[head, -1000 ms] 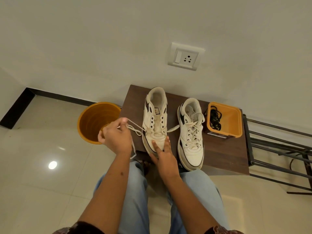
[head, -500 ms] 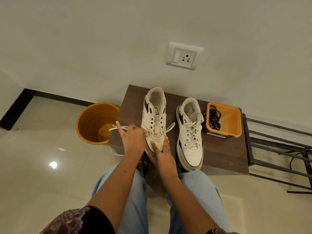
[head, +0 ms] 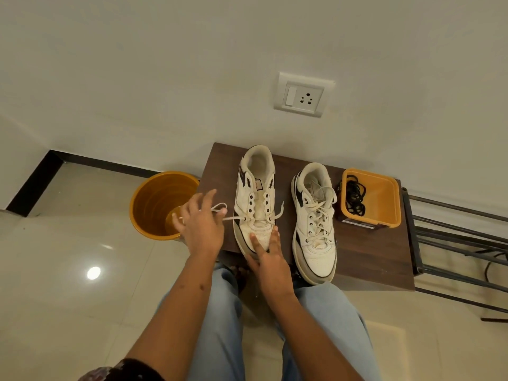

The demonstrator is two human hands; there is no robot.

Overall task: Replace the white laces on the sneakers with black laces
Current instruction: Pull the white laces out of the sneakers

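Two white sneakers with black trim stand on a dark wooden stool point(head: 371, 259). The left sneaker point(head: 255, 188) has most eyelets bare; its white lace point(head: 277, 214) threads only the lowest pair. My left hand point(head: 202, 226), just left of that shoe, holds the lace's left strand, and a loop sticks out by its spread fingers. Straight fingers of my right hand point(head: 270, 259) press on the shoe's toe. The right sneaker point(head: 316, 224) is fully laced in white. Black laces point(head: 354, 198) lie coiled in an orange tub point(head: 384, 199) at the stool's right.
An orange bucket point(head: 154, 199) stands on the tiled floor left of the stool, just beyond my left hand. A dark metal rack point(head: 461, 243) adjoins the stool on the right. A wall with a socket plate point(head: 302, 96) rises behind. My knees in jeans are below the stool's front edge.
My left hand, which had drawn the lace out to the left, came back toward the shoe and now sits beside it with fingers spread. More eyelets are bare. My right hand stayed on the toe.
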